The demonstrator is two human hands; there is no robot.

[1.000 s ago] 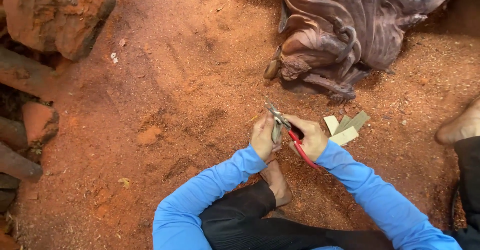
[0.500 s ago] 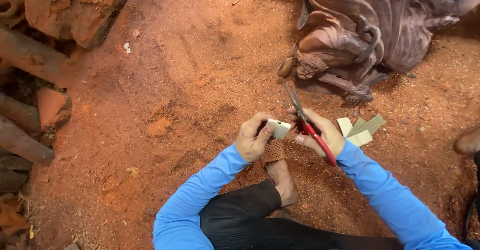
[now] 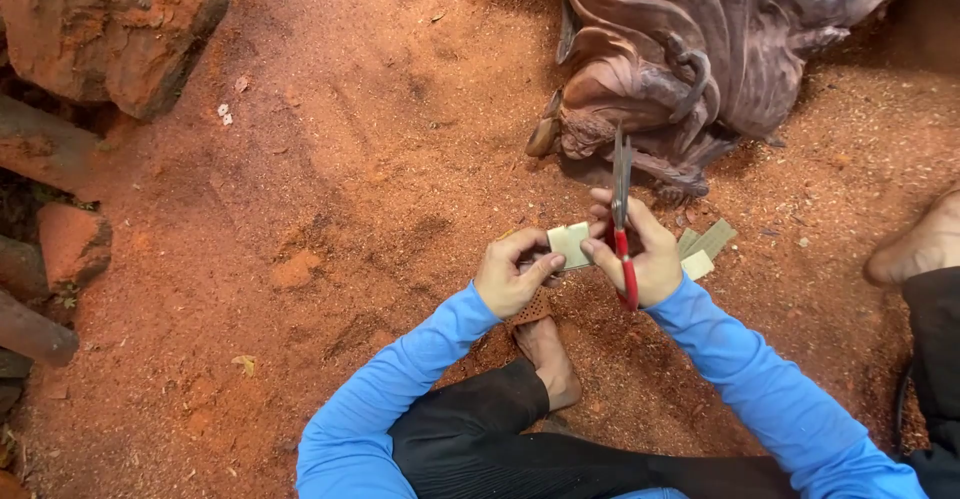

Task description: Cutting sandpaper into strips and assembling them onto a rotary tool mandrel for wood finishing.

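Observation:
My left hand [image 3: 513, 275] pinches a small pale square of sandpaper [image 3: 569, 243] at its left edge. My right hand [image 3: 640, 249] grips red-handled scissors [image 3: 622, 209], blades pointing up and away, and its fingertips touch the right edge of the same piece. Both hands hover over red sawdust-covered ground, above my bare foot [image 3: 548, 351]. A few more cut strips of sandpaper [image 3: 703, 249] lie on the ground just right of my right hand.
A dark carved wooden sculpture [image 3: 700, 49] lies ahead to the right. Reddish wood blocks [image 3: 110, 19] and logs [image 3: 40, 149] line the left side. Another bare foot [image 3: 915, 244] rests at the right edge. Red sawdust ground [image 3: 330, 159] spreads between them.
The hands have parted slightly: the pale piece now shows between them, and the scissors have swung from slanting left to nearly upright in the right hand. The view has shifted.

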